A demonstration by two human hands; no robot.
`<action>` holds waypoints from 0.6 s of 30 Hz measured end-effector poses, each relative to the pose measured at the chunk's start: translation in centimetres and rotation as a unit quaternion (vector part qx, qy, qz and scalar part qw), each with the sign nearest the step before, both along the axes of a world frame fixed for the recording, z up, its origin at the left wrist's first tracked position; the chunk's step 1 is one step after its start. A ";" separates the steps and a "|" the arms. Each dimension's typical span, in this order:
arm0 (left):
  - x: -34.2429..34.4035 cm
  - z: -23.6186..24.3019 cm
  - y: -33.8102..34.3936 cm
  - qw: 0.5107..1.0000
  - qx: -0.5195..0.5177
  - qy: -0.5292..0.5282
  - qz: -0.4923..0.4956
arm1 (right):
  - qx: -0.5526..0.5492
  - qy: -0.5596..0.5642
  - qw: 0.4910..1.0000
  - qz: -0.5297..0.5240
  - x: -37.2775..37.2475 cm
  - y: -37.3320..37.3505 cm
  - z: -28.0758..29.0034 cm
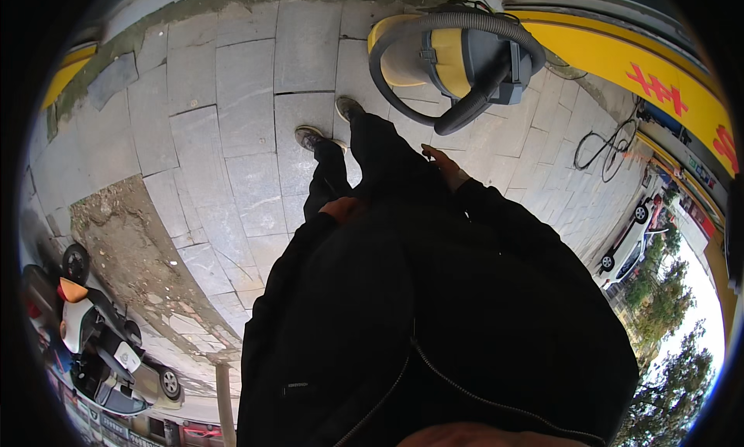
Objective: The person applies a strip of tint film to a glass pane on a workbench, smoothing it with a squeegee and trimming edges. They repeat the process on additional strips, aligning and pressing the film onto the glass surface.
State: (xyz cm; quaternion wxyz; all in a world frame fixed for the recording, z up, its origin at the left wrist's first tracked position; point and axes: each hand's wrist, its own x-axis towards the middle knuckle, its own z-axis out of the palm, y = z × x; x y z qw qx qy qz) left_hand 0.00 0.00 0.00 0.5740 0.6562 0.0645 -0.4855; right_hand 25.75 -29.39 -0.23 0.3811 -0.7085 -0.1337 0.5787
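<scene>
Ahead, yellow vacuum drum (434, 56) stands beyond empty right hand (443, 166)

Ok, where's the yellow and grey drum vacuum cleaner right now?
In the head view, the yellow and grey drum vacuum cleaner stands on the stone paving ahead of the person's shoes, slightly right, beyond the right hand.

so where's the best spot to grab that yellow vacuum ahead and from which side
Probably the thick grey hose where it loops round the yellow vacuum: it stands proud of the drum on the near side, so fingers could wrap it from the person's own side. The open right hand is nearest. No carry handle is clearly visible.
</scene>
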 end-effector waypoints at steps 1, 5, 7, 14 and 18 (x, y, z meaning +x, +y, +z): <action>-1.2 -0.9 1.8 0.999 -0.011 0.028 -0.027 | 0.010 -0.035 0.999 -0.004 -0.4 2.0 1.7; -1.6 -1.1 11.5 0.995 0.048 0.060 -0.061 | 0.024 -0.175 0.979 0.099 1.3 11.6 4.7; 1.0 0.9 17.1 0.997 0.046 0.050 -0.039 | 0.010 -0.189 0.979 0.080 3.2 14.8 5.4; 18.5 14.2 33.5 0.988 0.152 0.013 -0.024 | -0.135 -0.192 0.967 0.100 15.5 27.4 1.9; 29.8 22.4 39.7 0.976 0.217 -0.034 0.006 | -0.108 -0.169 0.961 0.193 25.8 32.0 5.7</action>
